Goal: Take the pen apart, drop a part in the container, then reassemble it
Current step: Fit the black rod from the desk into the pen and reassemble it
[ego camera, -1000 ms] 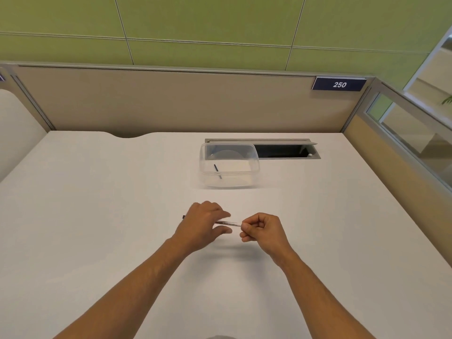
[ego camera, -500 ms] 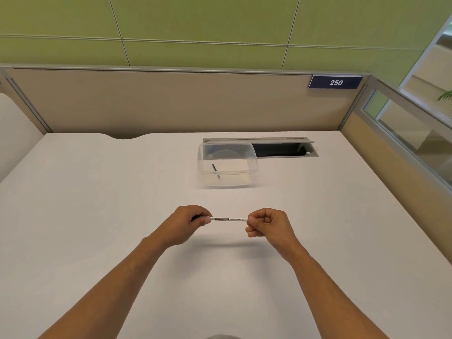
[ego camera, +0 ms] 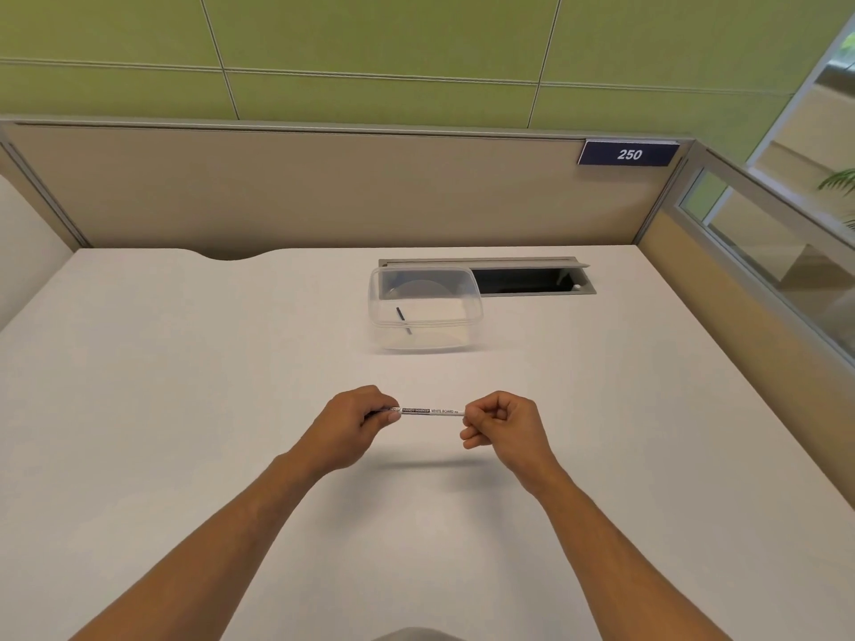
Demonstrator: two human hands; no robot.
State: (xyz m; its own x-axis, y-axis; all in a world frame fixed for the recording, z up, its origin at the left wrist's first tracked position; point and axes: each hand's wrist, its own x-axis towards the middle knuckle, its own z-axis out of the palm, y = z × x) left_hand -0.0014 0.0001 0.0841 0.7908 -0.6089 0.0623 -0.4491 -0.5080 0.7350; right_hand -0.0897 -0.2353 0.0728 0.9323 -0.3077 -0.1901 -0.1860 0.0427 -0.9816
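Above the middle of a white surface (ego camera: 185,409), two bare hands hold a slim white whiteboard marker (ego camera: 432,411) level between them, lifted clear so that its thin shadow falls on the surface below. The left hand (ego camera: 354,423) closes its grip on the marker's left end, fingertips pressed together around the barrel, with a dark bit of the marker just showing past the fingers. The right hand (ego camera: 502,425) pinches the right end, fingers curled into a loose fist. The printed middle of the barrel spans the open gap between the two grips, running straight from left to right.

Farther back on the surface, well apart from the hands, stands a clear plastic container (ego camera: 425,309) with no lid. Inside it a small dark stick-like part (ego camera: 402,319) leans against the near-left wall. Just behind and to the right of the container, an open cable slot (ego camera: 532,280) is cut into the surface. A beige partition (ego camera: 324,192) closes the back, carrying a dark blue plate (ego camera: 628,154) that reads 250.
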